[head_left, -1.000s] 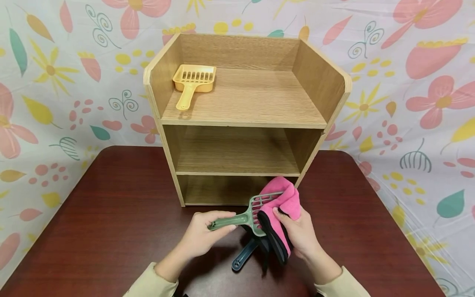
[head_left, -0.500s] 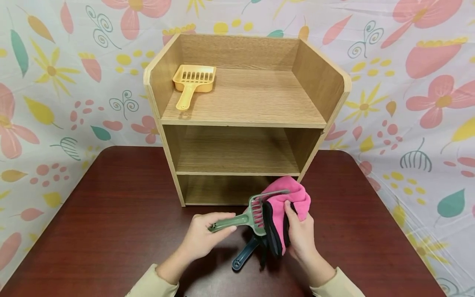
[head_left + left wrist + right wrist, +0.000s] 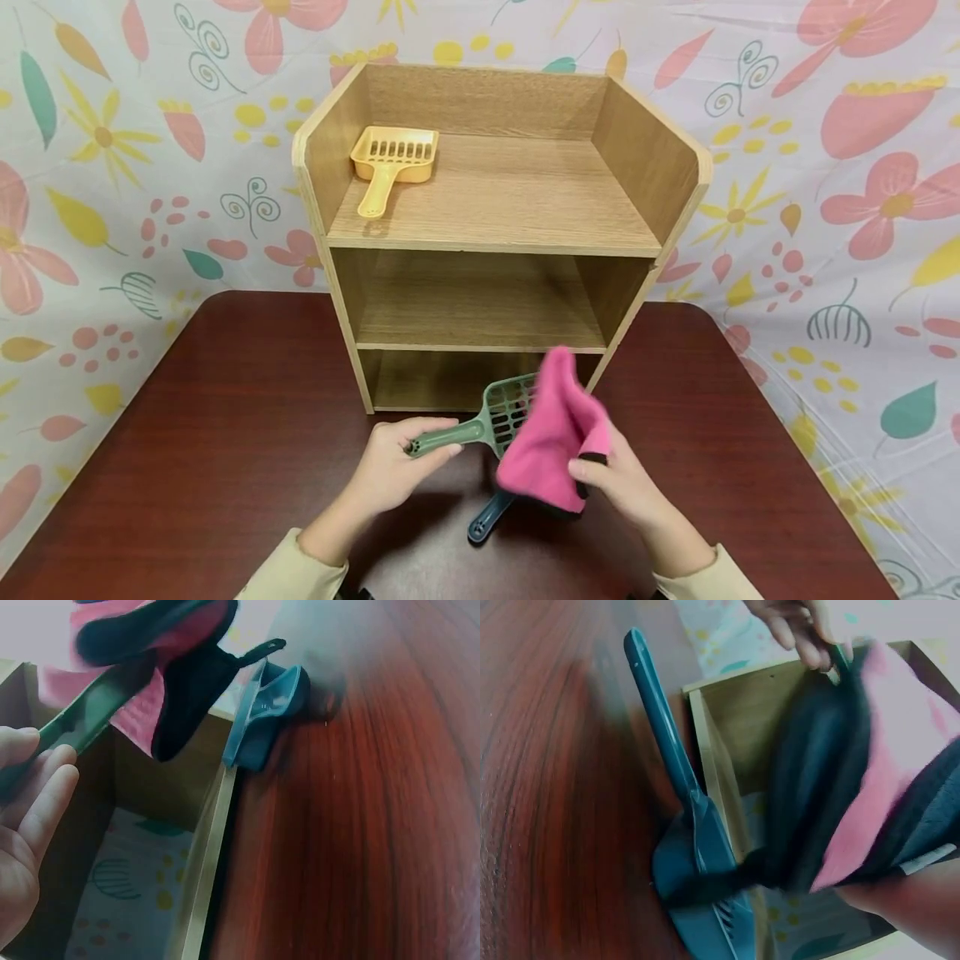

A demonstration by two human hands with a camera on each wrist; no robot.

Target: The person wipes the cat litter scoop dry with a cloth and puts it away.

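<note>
Left fingers (image 3: 441, 423) pinch green litter scoop (image 3: 480, 427) by its handle, right fingers (image 3: 590, 472) grip pink cloth (image 3: 547, 446) at its head: wiping seemingly unfinished! Blue scoop (image 3: 491, 515) waits below, yellow scoop (image 3: 385, 172) shelved beyond.

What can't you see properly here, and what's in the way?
Green scoop: head view, far end hidden behind the pink cloth.
Blue scoop: head view, wide end hidden by the cloth; right wrist view, cut off at bottom edge.
Right hand: head view, most fingers behind the cloth.
White label: right wrist view, too blurred to read.
</note>
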